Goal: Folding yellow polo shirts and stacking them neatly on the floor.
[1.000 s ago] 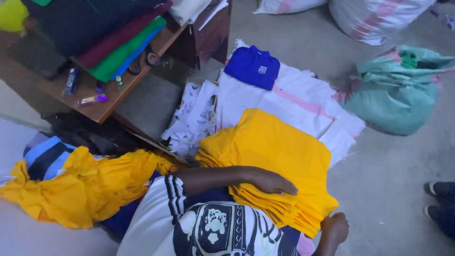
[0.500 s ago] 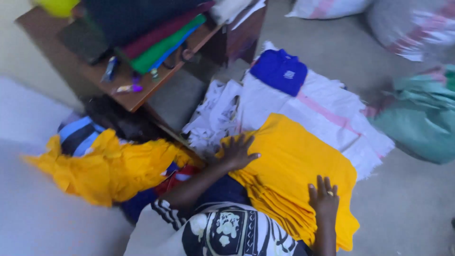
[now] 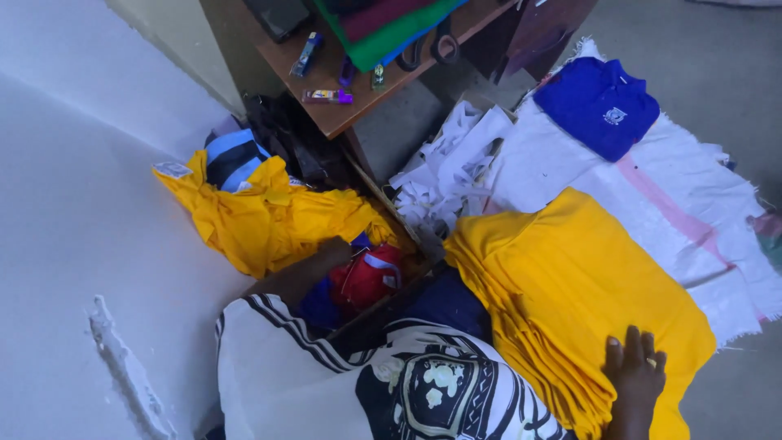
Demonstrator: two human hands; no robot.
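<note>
Purple packet point(image 3: 327, 96) on wooden shelf point(image 3: 358, 114); blue tube point(image 3: 306, 54) nr it.

Flat stack of yellow cloth point(image 3: 570, 285)

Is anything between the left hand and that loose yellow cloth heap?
Nothing visible. The left hand already reaches into the edge of the crumpled yellow cloth heap; its fingers are hidden in the folds. The right hand rests flat on the stacked yellow fabric.

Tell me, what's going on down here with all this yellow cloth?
A person is sorting cloth on the floor. Their right hand lies flat on a stack of folded yellow fabric, while the left hand reaches into a loose heap of yellow cloth beside a wooden table. A blue shirt lies on a white sack nearby.
</note>
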